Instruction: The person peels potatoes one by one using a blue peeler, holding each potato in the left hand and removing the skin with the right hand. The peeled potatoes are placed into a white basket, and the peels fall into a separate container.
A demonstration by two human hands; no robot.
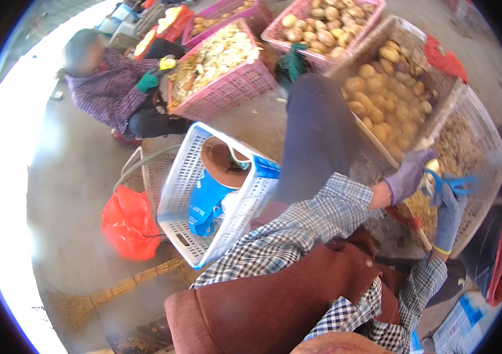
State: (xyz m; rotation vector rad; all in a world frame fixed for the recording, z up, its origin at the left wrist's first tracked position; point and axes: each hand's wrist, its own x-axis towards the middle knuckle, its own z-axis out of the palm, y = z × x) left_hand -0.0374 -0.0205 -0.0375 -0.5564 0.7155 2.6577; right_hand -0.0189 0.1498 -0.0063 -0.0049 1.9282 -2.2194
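My left hand, in a purple glove, grips a pale piece of produce, partly hidden by the fingers. My right hand, in a grey-blue glove with a yellow cuff edge, holds a blue peeler against or close beside that piece. Beneath both hands is a pale plastic crate with a layer of peelings. Just beyond my left hand stands a large crate of round, tan, potato-like vegetables, seemingly in cloudy water.
A white basket holds a brown hat and a blue bag. Nearby are a red plastic bag and a straw broom. Another person sits by a pink crate of peelings. Behind stands another pink crate of vegetables.
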